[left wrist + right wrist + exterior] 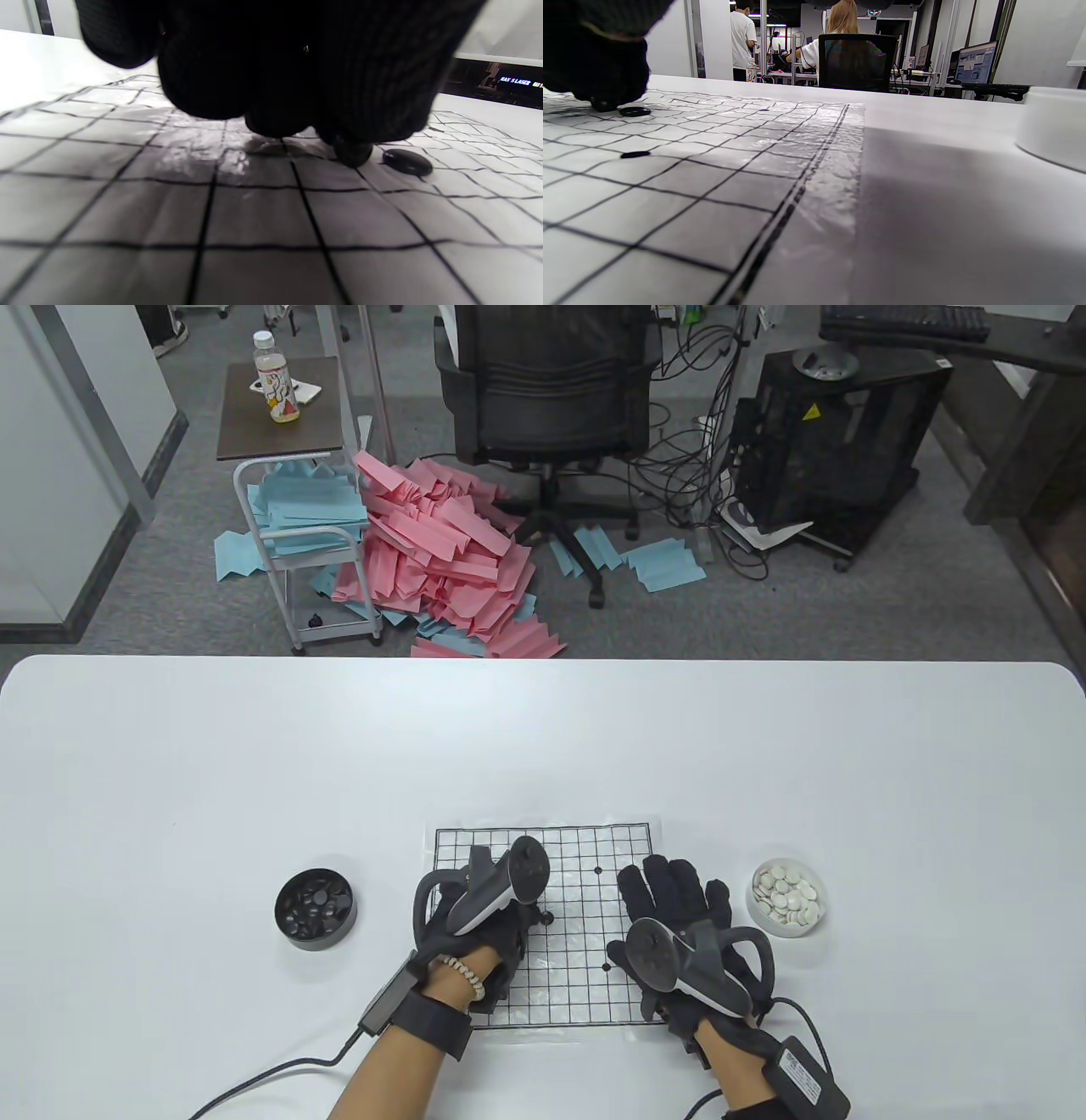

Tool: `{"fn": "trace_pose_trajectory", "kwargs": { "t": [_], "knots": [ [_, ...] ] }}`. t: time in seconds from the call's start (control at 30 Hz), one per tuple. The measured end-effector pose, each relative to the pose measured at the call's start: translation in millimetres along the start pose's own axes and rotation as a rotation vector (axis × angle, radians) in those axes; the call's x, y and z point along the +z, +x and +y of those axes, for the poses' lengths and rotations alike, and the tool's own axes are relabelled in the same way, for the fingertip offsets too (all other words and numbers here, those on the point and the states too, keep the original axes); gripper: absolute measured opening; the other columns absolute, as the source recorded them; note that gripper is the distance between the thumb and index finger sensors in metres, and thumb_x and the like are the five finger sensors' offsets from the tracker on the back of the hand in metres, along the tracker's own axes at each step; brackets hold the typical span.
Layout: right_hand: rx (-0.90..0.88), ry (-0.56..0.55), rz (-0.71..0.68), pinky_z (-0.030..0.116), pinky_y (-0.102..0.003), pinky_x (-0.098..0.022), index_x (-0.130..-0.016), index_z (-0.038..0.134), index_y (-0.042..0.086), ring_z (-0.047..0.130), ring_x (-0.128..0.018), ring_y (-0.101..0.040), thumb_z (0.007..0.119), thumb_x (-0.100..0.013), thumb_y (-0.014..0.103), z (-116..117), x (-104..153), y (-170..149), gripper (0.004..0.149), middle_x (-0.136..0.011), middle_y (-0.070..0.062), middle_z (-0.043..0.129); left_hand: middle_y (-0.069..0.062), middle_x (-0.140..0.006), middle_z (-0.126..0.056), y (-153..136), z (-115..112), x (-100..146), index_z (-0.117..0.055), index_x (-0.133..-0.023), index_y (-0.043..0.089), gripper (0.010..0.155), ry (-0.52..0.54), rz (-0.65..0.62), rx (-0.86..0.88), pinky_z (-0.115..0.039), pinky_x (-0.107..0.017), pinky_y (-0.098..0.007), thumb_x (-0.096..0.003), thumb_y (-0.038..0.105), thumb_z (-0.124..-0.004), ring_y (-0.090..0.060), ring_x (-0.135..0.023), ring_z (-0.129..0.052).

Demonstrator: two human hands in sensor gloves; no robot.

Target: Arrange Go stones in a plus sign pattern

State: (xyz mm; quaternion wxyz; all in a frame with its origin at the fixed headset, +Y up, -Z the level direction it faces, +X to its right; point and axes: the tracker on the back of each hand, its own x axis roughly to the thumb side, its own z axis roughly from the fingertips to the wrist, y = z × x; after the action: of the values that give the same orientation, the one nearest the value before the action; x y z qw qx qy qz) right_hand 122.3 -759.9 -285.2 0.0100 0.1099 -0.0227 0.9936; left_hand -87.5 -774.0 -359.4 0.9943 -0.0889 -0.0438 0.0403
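A paper Go board (pixel 585 848) lies on the white table. One black stone (pixel 548 915) sits near the board's middle; it also shows in the left wrist view (pixel 407 162) and the right wrist view (pixel 634 111). My left hand (pixel 530 909) has its fingers bunched and touching the board just left of that stone. They seem to pinch a second black stone (pixel 352 153), which also shows in the right wrist view (pixel 602 103). My right hand (pixel 666 886) rests flat and empty on the board's right part, fingers spread.
A dark bowl of black stones (pixel 316 909) stands left of the board. A white bowl of white stones (pixel 787 897) stands to its right, and its wall shows in the right wrist view (pixel 1056 123). Printed star points (pixel 599 869) mark the grid.
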Motion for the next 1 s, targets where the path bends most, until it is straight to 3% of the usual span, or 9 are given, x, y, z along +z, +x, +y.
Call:
{"fn": "trace_pose_trajectory", "kwargs": {
  "t": [0.27,0.43,0.8,1.0],
  "knots": [
    [0.000,0.002,0.000,0.041,-0.071,-0.075,-0.111,0.038,0.031,0.041,-0.112,-0.042,0.076,-0.041,0.059,0.4,0.4,0.2,0.084,-0.119,-0.009,0.037,0.003,-0.066,-0.106,-2.8,2.5,3.0,-0.099,-0.070,0.031,0.042,0.014,0.003,0.003,-0.074,-0.056,-0.057,-0.0310,0.045,-0.093,-0.025,-0.051,-0.101],
    [0.001,0.004,0.000,0.041,-0.072,-0.075,-0.111,0.038,0.031,0.042,-0.112,-0.042,0.076,-0.041,0.059,0.7,0.3,0.4,0.084,-0.119,-0.009,0.037,0.002,-0.072,-0.104,-16.6,22.1,8.4,-0.097,-0.075,0.030,0.045,0.046,0.010,0.025,-0.074,-0.057,-0.057,-0.0320,0.044,-0.092,-0.026,-0.055,-0.101],
    [0.008,0.006,-0.003,0.041,-0.071,-0.075,-0.111,0.038,0.031,0.042,-0.112,-0.042,0.076,-0.041,0.059,0.9,0.2,1.5,0.084,-0.119,-0.009,0.037,0.000,-0.077,-0.103,-101.2,82.2,31.8,-0.095,-0.078,0.029,0.045,0.131,0.173,-0.054,-0.073,-0.058,-0.057,-0.0346,0.042,-0.091,-0.027,-0.058,-0.101],
    [0.013,0.001,-0.001,0.041,-0.071,-0.075,-0.111,0.038,0.031,0.040,-0.112,-0.042,0.076,-0.041,0.059,0.9,0.2,2.4,0.084,-0.119,-0.010,0.034,-0.002,-0.085,-0.100,-149.1,80.5,36.6,-0.091,-0.083,0.028,0.049,0.017,0.330,-0.127,-0.071,-0.059,-0.058,-0.0354,0.040,-0.091,-0.029,-0.065,-0.100]
  ]
}}
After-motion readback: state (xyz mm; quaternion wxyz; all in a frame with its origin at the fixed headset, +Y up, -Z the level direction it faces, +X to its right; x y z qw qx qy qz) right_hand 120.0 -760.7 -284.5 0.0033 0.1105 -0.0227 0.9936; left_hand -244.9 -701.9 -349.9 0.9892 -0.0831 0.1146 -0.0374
